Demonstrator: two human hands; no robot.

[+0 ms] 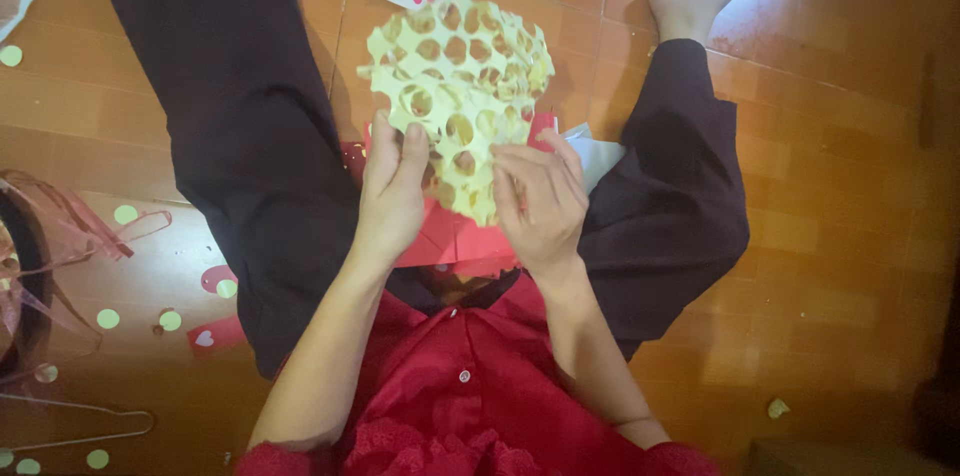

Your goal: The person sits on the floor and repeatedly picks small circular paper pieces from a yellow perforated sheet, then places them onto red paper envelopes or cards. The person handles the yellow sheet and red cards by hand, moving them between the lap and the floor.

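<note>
Hands, left hand and right hand, both grasp a hole-punched yellow paper sheet above red cards on the floor.

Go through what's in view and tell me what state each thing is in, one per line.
Pale yellow paper sheet: punched full of round holes, crumpled, held up by both hands.
Left hand: gripping the sheet's lower edge.
Right hand: pinching the sheet's bottom.
Red paper: lying on the lap.
Punched-out paper circles: scattered on the floor.
</note>
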